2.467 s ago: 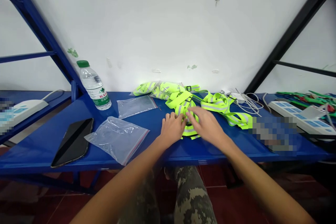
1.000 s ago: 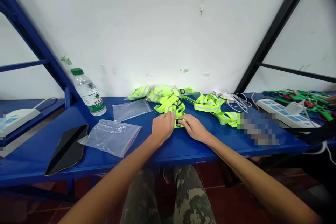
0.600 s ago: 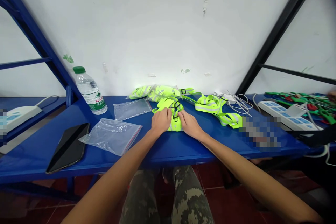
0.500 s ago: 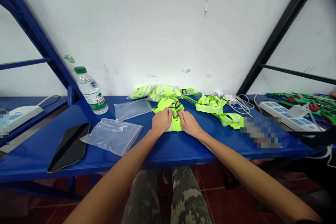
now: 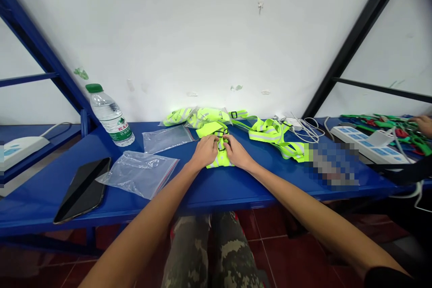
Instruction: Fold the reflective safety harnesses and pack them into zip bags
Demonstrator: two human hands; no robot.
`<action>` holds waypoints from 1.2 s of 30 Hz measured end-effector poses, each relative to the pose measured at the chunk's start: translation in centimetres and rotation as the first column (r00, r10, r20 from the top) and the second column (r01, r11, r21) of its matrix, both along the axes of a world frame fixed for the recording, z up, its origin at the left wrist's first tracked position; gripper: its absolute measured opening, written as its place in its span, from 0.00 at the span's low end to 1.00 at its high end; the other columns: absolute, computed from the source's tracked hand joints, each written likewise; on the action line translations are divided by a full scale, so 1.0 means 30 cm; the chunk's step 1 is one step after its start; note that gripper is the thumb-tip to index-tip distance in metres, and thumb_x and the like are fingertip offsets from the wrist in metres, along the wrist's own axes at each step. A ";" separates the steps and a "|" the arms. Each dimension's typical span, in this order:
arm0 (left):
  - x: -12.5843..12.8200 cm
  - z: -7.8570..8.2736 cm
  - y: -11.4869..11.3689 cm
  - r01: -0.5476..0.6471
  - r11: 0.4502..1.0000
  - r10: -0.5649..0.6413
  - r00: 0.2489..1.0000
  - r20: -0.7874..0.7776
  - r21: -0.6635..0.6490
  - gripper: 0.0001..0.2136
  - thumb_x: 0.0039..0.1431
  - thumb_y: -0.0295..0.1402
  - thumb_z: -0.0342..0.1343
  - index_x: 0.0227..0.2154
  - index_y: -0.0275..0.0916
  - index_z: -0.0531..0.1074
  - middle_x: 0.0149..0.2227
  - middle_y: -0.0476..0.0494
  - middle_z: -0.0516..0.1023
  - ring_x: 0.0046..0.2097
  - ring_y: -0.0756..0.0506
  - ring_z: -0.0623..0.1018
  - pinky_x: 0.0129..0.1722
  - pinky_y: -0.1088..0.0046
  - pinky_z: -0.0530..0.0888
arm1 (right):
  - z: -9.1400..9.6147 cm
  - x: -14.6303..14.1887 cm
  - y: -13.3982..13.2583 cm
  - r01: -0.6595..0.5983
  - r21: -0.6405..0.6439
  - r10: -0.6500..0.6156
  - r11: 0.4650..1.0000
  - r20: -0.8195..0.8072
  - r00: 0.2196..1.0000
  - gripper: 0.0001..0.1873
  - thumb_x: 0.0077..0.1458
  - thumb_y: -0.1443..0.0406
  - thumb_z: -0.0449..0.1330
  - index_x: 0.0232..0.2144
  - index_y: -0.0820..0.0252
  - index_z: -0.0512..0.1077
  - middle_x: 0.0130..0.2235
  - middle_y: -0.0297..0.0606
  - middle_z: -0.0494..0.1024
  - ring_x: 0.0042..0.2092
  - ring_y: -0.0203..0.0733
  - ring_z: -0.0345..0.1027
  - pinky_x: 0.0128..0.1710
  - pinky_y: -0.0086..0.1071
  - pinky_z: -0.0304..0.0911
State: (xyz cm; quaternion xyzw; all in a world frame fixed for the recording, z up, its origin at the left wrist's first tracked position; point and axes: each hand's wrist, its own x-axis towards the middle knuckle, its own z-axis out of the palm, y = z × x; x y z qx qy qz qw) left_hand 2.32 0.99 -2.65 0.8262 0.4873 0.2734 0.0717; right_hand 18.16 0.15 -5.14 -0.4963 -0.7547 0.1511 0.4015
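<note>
The left hand and right hand have closed in, their fingers gripping the neon-yellow reflective vest, now folded tighter on the blue table.

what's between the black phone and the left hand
A clear zip bag lies between the phone and the left hand, as the head view shows.

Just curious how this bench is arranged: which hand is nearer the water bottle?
Left. The left hand, on the reflective strap, has the water bottle off to its left; the right hand, also on the strap, lies farther away.
</note>
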 end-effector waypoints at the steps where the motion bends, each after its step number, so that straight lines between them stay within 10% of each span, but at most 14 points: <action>1: -0.001 -0.001 0.004 0.036 0.999 -0.036 0.999 0.029 0.017 0.11 0.64 0.27 0.44 0.43 0.37 0.69 0.46 0.38 0.76 0.50 0.42 0.73 0.54 0.63 0.68 | 0.004 0.002 0.001 -0.016 -0.021 0.016 1.000 -0.007 1.000 0.18 0.63 0.66 0.47 0.54 0.62 0.63 0.54 0.50 0.72 0.55 0.46 0.67 0.56 0.42 0.61; 12: 0.001 0.002 -0.018 0.005 0.997 -0.010 0.998 0.059 0.082 0.07 0.62 0.37 0.51 0.34 0.42 0.72 0.41 0.43 0.74 0.45 0.42 0.74 0.48 0.64 0.71 | 0.001 0.013 0.042 -0.169 0.014 0.166 0.986 0.107 0.980 0.21 0.60 0.72 0.45 0.52 0.60 0.68 0.52 0.45 0.74 0.54 0.44 0.67 0.56 0.41 0.60; 21: 0.006 -0.004 0.022 0.035 0.999 -0.036 0.998 0.042 0.025 0.07 0.58 0.34 0.54 0.29 0.40 0.76 0.36 0.42 0.78 0.43 0.42 0.76 0.47 0.65 0.70 | 0.053 0.032 -0.080 0.044 0.301 -0.093 0.953 0.153 0.984 0.12 0.62 0.63 0.54 0.41 0.60 0.75 0.47 0.48 0.75 0.50 0.50 0.66 0.51 0.44 0.63; 27: 0.009 0.011 0.008 0.024 1.000 -0.024 0.999 0.038 0.007 0.08 0.58 0.34 0.54 0.29 0.41 0.77 0.35 0.44 0.78 0.42 0.43 0.76 0.48 0.65 0.69 | 0.075 0.104 -0.200 -0.238 0.226 0.142 0.945 0.373 0.917 0.22 0.58 0.52 0.60 0.50 0.58 0.74 0.51 0.46 0.76 0.53 0.51 0.67 0.54 0.46 0.64; 36: 0.009 0.019 -0.028 -0.091 0.991 0.086 0.995 0.058 0.095 0.12 0.63 0.40 0.51 0.31 0.39 0.75 0.38 0.41 0.78 0.44 0.42 0.74 0.49 0.65 0.68 | 0.069 0.116 -0.186 -0.279 0.174 0.167 0.945 0.476 0.863 0.19 0.63 0.60 0.54 0.54 0.59 0.71 0.55 0.47 0.74 0.56 0.53 0.67 0.56 0.49 0.63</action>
